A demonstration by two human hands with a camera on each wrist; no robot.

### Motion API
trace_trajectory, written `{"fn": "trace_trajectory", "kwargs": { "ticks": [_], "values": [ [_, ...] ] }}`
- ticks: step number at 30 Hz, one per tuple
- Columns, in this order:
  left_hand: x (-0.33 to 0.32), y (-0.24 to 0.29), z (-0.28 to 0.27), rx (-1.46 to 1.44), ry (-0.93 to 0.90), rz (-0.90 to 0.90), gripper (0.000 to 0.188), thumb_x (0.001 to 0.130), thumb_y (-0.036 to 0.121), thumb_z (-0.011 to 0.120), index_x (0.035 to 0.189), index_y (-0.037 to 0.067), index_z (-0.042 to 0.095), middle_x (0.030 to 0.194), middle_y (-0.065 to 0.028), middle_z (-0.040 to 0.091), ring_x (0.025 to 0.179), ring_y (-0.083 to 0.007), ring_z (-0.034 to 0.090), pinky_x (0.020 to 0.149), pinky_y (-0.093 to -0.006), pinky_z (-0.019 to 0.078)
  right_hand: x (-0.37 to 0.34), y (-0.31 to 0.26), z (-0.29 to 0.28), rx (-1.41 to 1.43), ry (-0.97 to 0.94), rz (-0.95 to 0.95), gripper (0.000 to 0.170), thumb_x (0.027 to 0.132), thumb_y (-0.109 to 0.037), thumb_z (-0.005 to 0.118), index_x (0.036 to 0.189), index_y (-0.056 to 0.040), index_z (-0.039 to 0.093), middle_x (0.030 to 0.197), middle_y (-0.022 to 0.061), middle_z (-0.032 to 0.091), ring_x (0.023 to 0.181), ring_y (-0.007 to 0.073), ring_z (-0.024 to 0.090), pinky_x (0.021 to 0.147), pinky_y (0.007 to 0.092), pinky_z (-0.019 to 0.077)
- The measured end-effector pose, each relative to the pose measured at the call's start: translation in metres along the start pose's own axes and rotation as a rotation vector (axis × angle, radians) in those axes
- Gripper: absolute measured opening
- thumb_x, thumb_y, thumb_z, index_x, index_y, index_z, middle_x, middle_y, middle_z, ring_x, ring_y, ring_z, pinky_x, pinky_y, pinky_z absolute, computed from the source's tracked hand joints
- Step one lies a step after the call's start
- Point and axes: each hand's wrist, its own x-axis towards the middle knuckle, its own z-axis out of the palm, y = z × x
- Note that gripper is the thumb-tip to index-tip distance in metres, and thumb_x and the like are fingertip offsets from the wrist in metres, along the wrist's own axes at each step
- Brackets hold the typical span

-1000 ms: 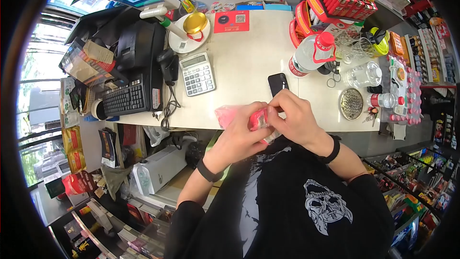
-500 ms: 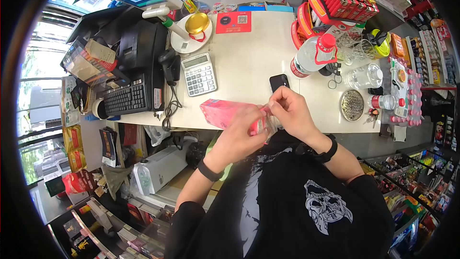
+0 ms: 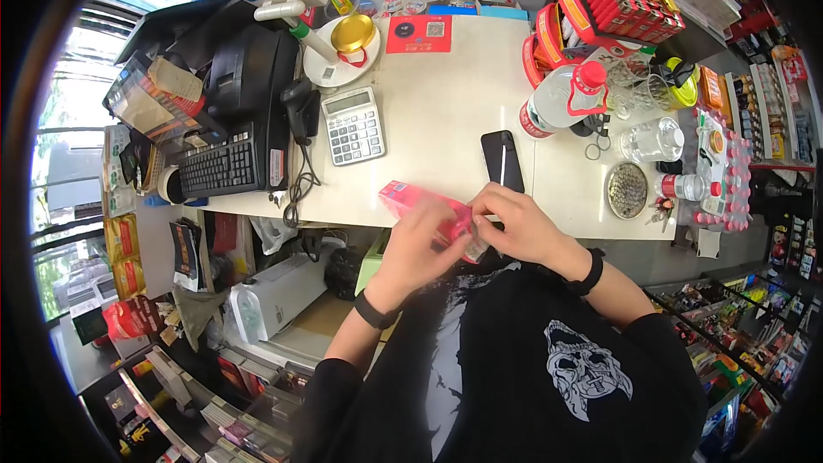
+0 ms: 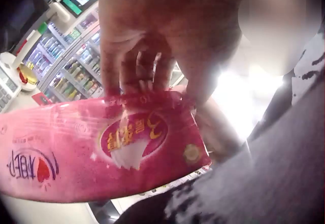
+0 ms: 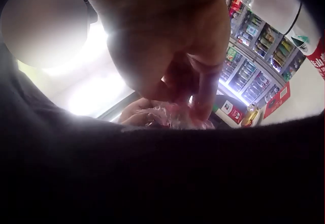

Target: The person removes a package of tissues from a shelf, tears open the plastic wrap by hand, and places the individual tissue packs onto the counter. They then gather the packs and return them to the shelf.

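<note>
My left hand (image 3: 417, 246) holds a pink plastic-wrapped tissue pack (image 4: 96, 148) from above, fingers on one side and thumb on the other. In the left wrist view its broad printed side faces the camera, with a heart logo and a picture of white sheets. In the head view the far end of the pack (image 3: 399, 195) points left over the counter's front edge. At the near end, my right hand (image 3: 520, 227) pinches clear crinkled wrap (image 5: 170, 113) between thumb and fingers. That end is partly hidden behind the fingers.
A black phone (image 3: 502, 161) lies just beyond the right hand. On the white counter (image 3: 437, 111) stand a calculator (image 3: 354, 127), a large water bottle (image 3: 561, 99), and a round dish (image 3: 627, 190). A scanner (image 3: 300, 110) with its cord and a keyboard (image 3: 219, 167) are on the left.
The pack has turned from mostly hidden under the left hand to lying lengthwise toward the left. Both hands stay at its near end, the right having shifted slightly lower since half a second ago.
</note>
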Motion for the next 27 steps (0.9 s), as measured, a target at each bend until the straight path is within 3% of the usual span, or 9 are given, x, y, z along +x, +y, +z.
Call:
{"fn": "trace_trajectory", "kwargs": {
  "ticks": [1,5,8,14,20,27],
  "values": [
    [0.002,-0.001,0.001,0.096,0.012,0.114,0.026,0.079,0.007,0.081,0.099,0.003,0.064,0.096,-0.0109,0.066,0.080,-0.0258,0.069,0.066,-0.0340,0.0545,-0.002,-0.001,0.001,-0.021,-0.014,-0.010,0.009,0.090,0.001,0.065,0.097,0.0001,0.061,0.096,0.0132,0.062,0.083,0.0281,0.067,0.074,0.0356,0.0550],
    [-0.001,0.014,0.004,0.223,0.004,0.145,0.020,0.082,0.003,0.076,0.098,0.003,0.064,0.096,-0.0105,0.065,0.080,-0.0300,0.068,0.067,-0.0378,0.0562,-0.007,-0.002,0.001,-0.174,-0.062,-0.108,0.015,0.084,-0.002,0.069,0.098,-0.0006,0.061,0.098,0.0131,0.063,0.084,0.0319,0.067,0.073,0.0376,0.0563],
    [-0.004,0.015,0.004,0.246,0.015,0.147,0.018,0.083,0.001,0.073,0.098,0.003,0.064,0.097,-0.0104,0.065,0.078,-0.0309,0.067,0.067,-0.0390,0.0569,-0.008,-0.016,0.004,-0.232,0.012,-0.203,0.020,0.081,-0.008,0.071,0.096,-0.0013,0.059,0.096,0.0124,0.059,0.082,0.0318,0.064,0.070,0.0405,0.0551],
    [-0.014,0.018,0.009,0.203,-0.025,0.088,0.015,0.085,0.001,0.072,0.097,0.002,0.065,0.096,-0.0106,0.066,0.075,-0.0299,0.068,0.065,-0.0377,0.0569,-0.022,-0.003,0.027,-0.416,0.067,-0.147,0.024,0.076,-0.006,0.073,0.097,-0.0034,0.061,0.097,0.0102,0.061,0.078,0.0288,0.066,0.066,0.0401,0.0571],
    [-0.018,0.023,0.016,0.116,0.016,0.035,0.012,0.085,-0.002,0.072,0.094,0.001,0.065,0.093,-0.0111,0.067,0.073,-0.0270,0.069,0.065,-0.0361,0.0565,-0.018,-0.014,0.015,-0.247,-0.038,-0.067,0.028,0.074,-0.011,0.073,0.096,-0.0023,0.059,0.094,0.0091,0.058,0.082,0.0312,0.065,0.068,0.0416,0.0581],
    [-0.014,0.024,0.012,0.080,0.025,-0.042,0.012,0.086,-0.002,0.073,0.096,0.000,0.066,0.094,-0.0120,0.068,0.073,-0.0277,0.069,0.066,-0.0357,0.0563,-0.014,-0.018,0.016,-0.362,0.014,-0.097,0.032,0.075,-0.009,0.074,0.102,-0.0018,0.057,0.101,0.0115,0.058,0.085,0.0310,0.066,0.070,0.0399,0.0585]
  ]
}}
